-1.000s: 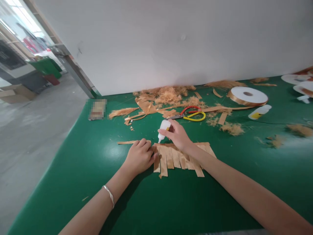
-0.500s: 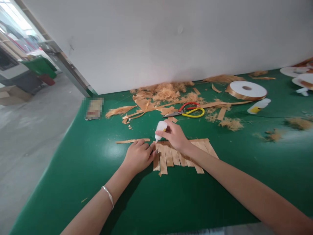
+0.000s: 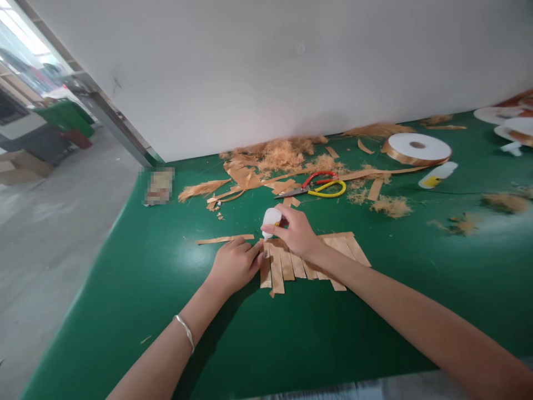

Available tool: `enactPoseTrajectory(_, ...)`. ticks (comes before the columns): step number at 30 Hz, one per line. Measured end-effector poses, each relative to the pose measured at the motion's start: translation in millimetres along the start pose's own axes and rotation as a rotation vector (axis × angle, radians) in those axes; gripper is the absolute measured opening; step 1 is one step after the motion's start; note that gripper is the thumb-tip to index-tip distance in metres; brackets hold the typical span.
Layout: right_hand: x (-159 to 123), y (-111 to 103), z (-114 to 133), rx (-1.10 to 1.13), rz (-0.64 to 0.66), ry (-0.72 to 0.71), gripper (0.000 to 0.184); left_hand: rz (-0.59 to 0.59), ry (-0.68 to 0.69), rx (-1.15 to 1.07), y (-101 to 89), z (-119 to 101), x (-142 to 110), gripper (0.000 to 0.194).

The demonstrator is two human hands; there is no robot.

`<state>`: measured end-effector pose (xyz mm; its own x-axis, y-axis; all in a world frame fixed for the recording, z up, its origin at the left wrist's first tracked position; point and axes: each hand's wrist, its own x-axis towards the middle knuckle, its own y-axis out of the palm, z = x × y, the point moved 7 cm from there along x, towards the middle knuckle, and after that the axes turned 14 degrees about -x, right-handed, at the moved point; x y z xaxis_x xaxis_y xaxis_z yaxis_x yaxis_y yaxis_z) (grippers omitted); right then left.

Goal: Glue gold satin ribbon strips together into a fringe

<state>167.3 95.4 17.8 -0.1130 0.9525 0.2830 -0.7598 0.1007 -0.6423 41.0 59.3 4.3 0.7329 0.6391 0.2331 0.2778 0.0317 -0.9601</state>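
Our right hand grips a white bottle between thumb and fingers, nozzle down, apparently so the tip meets the upper left end of a row of tan strips. Our left hand has bent fingers, one fingertip at that same end, probably steadying it; we cannot tell whether they pinch anything. A loose strip lies just beyond them. The row sits mid-desk, between front and back edges. Farther back lie open scissors, then a fibre heap along the back edge, with a ribbon spool toward the right. Compared with a second ago, the nozzle is closer to our left fingertip.
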Motion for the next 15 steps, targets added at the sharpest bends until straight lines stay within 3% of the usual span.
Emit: enactPoseTrajectory(15, -4.1, -3.7, 6.3, -0.056, -0.023, -0.083, 0.034, 0.071, -0.096, -0.023, 6.7, 8.9, -1.0, 0.031)
